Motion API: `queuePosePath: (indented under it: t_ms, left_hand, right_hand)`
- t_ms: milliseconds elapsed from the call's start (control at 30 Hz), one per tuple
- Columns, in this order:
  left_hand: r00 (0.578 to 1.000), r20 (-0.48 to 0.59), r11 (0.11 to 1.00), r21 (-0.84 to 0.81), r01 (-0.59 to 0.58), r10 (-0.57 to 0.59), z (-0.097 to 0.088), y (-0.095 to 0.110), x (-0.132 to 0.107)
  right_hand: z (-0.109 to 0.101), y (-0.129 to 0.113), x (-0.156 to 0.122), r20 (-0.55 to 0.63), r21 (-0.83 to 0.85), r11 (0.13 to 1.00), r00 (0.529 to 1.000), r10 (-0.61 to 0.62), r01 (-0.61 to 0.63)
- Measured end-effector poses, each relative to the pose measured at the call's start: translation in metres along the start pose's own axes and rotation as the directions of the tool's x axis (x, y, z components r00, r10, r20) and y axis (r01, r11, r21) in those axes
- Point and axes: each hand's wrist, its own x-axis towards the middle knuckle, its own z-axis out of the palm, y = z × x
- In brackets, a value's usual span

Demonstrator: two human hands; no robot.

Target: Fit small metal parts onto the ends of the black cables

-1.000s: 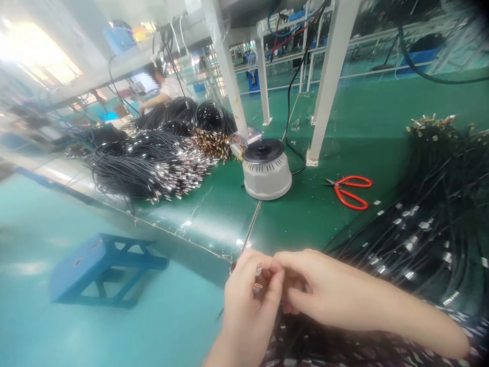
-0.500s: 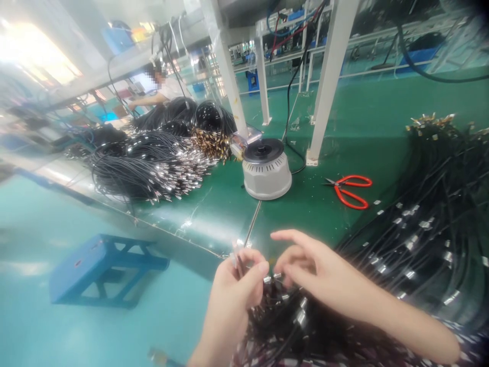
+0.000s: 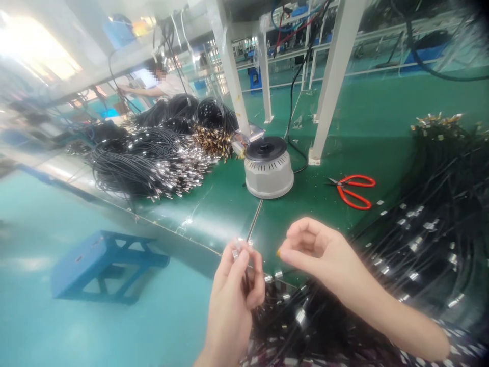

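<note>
My left hand [image 3: 234,285] is closed round a thin black cable whose silver end [image 3: 236,252] sticks up above my fingers, just over the near edge of the green bench [image 3: 225,204]. My right hand [image 3: 313,250] hovers a little to the right, thumb and forefinger pinched on a tiny yellow part [image 3: 278,253]. The two hands are apart. Below them lies a big heap of black cables [image 3: 382,285] with silver ends, running off to the right and into my lap.
A white round machine [image 3: 269,168] with a black top stands mid-bench. Red-handled scissors [image 3: 353,189] lie to its right. More cable bundles [image 3: 153,160] are piled at left. A blue stool [image 3: 103,262] stands on the floor. Another person [image 3: 160,86] works far behind.
My hands were pressed together over the cable ends a second ago. They have since pulled apart and risen, the left keeping a cable, the right lifting away with the small part.
</note>
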Motion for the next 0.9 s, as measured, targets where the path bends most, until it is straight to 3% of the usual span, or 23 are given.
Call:
queuePosePath:
  t_ms: [200, 500, 900]
  left_hand:
    - [0.998, 0.06, 0.996, 0.089, 0.001, -0.007, 0.0, -0.003, 0.001]
    - [0.995, 0.093, 0.998, 0.048, 0.027, -0.031, -0.002, -0.006, 0.0]
    - [0.999, 0.047, 0.991, 0.128, -0.027, 0.021, 0.0, -0.007, -0.005]
  right_hand:
    - [0.005, -0.013, 0.002, 0.072, -0.022, 0.998, 0.996, -0.049, 0.051]
    - [0.009, -0.02, 0.003, 0.079, -0.119, 0.991, 0.996, -0.05, 0.059]
    - [0.011, -0.019, 0.004, 0.067, -0.104, 0.992, 0.996, -0.059, 0.066]
